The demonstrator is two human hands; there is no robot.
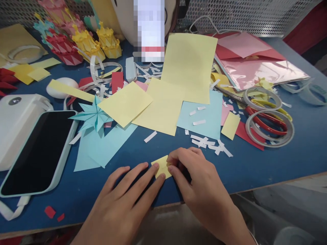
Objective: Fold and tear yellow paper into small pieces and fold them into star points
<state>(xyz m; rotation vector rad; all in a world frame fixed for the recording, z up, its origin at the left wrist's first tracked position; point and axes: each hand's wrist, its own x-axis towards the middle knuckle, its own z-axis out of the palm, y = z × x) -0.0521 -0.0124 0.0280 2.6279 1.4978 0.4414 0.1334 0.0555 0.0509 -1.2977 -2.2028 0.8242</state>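
Observation:
Near the table's front edge lies a small piece of yellow paper. My left hand is spread flat, its fingertips pressing the paper's left side and the table beside it. At the paper's right edge, my right hand pinches with thumb and forefinger, and the edge there looks lifted or folded. The pinched part is mostly covered by the fingers. Just beyond the hands are a loose white paper strip and a larger yellow sheet.
Left are a phone, a white device and a folded blue paper star. Right are red-handled scissors under tape rolls. Behind stand yellow paper cakes, a yellow sheet and a lit screen.

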